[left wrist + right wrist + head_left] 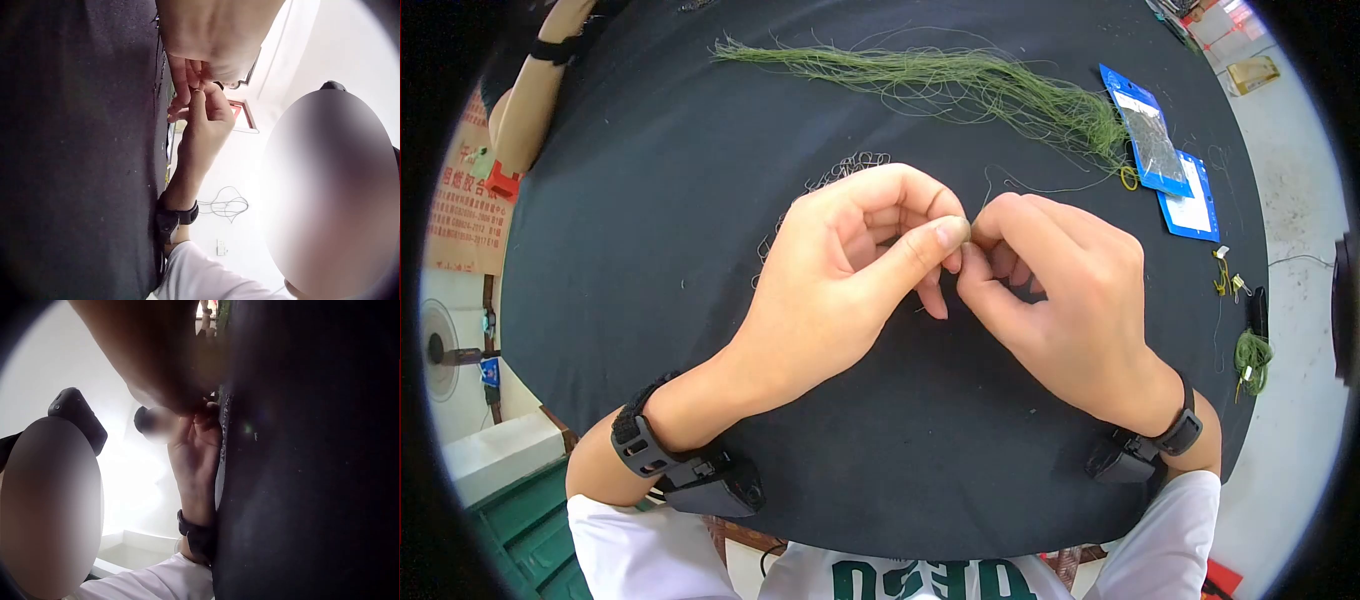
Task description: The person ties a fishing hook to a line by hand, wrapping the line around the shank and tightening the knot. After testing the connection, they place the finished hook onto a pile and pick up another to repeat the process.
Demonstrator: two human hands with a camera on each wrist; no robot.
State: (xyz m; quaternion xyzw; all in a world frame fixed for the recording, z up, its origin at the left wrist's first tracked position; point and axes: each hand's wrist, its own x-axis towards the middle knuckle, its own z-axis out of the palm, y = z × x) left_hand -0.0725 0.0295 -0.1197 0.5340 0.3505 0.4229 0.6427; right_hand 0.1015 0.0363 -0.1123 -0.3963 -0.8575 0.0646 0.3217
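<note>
Both hands meet over the black-covered table in the head view, fingertips touching. The left hand (825, 280) pinches with thumb and index finger, its other fingers curled loosely behind. Opposite it, the right hand (1075, 290) pinches with thumb and bent index finger. A thin green line (1040, 190) runs from beside the right fingertips towards the bundle at the back right. I cannot tell what small thing sits between the left fingertips. Behind the left hand, partly covered by it, lies a pile of small dark wire hooks (858, 165). Both wrist views show the pinching fingers only from the side.
A long bundle of green line (960, 80) stretches across the back. Two blue packets (1145, 130) lie at its right end. Small yellow-tied pieces (1222, 275) and a green coil (1252, 360) sit near the right edge. Another person's arm (530, 110) is at the far left.
</note>
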